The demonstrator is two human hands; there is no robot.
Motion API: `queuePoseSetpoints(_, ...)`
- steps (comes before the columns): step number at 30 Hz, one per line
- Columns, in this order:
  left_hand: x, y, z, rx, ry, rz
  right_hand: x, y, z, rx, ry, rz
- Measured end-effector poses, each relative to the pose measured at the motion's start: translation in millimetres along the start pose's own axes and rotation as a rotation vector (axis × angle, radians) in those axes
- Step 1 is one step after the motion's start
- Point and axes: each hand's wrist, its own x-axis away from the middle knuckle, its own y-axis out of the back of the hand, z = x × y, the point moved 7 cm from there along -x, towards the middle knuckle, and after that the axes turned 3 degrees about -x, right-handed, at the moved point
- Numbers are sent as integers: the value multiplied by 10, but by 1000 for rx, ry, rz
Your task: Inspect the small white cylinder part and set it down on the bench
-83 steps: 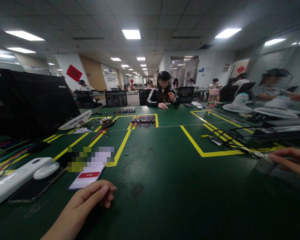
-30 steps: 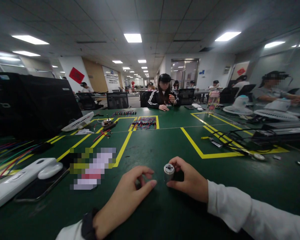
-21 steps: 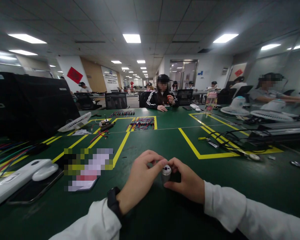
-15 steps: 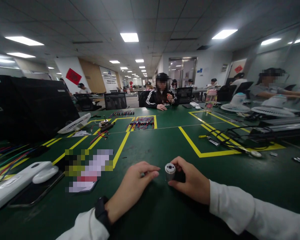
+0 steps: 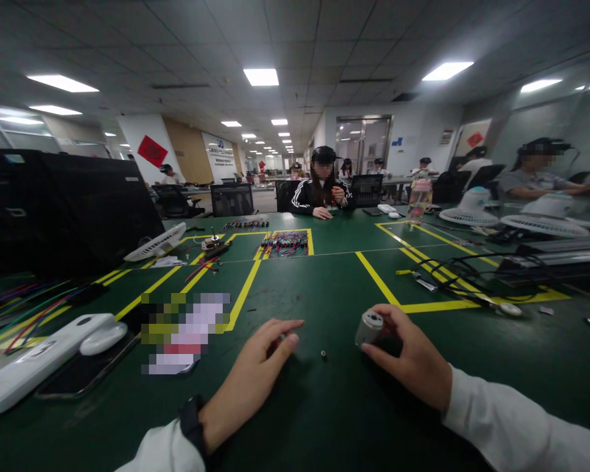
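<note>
Between its thumb and fingers my right hand (image 5: pixel 408 354) grips a small silver cylinder that looks like a motor (image 5: pixel 369 328), tilted slightly, its end face with dark holes turned up. On the green table (image 5: pixel 319 419) between my hands lies a tiny metal ring-like part (image 5: pixel 323 354), too small to name surely. My left hand (image 5: pixel 263 360) is left of that part, apart from it, with the index finger stretched out and a gap between thumb and fingers. Nothing shows in it.
A blurred-out phone-like object (image 5: pixel 191 334), a dark phone (image 5: pixel 86 367) and a white power strip (image 5: pixel 49 357) lie to the left. Wired boards (image 5: pixel 285 243) sit further back. Black cables (image 5: pixel 447 282) lie on the right. A co-worker (image 5: pixel 319 190) sits opposite.
My right hand has moved right with the motor, which now leans. The tiny metal part has come into view on the table. My left hand has shifted slightly left, its fingers further apart.
</note>
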Motion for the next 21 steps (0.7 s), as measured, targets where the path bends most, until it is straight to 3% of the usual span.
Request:
queuePoseSetpoints(3, 220, 230, 184, 22, 91, -18, 178, 468, -367, 169, -42, -145)
queuePoseSetpoints(8, 597, 615, 619, 47, 259, -13, 550, 1473, -1077, 462, -210, -379)
queuePoseSetpoints(10, 699, 712, 796, 73, 315, -10, 678, 1788, -1333, 548, -324, -385)
queuePoseSetpoints(13, 763, 791, 962, 131, 330, -72, 774, 2064, -1577, 612, -440, -346)
queuePoseSetpoints(15, 762, 790, 1008, 153, 321, -117, 766, 2144, -1534, 747, -440, -400)
queuePoseSetpoints(17, 745, 760, 1026, 159, 314, -140, 699, 2071, -1247, 943, -292, -513)
queuePoseSetpoints(19, 727, 731, 1039, 162, 310, -152, 595, 1731, -803, 1013, 23, -543)
queuePoseSetpoints(21, 717, 722, 1064, 165, 308, -168, 484, 1185, -374, 884, 326, -397)
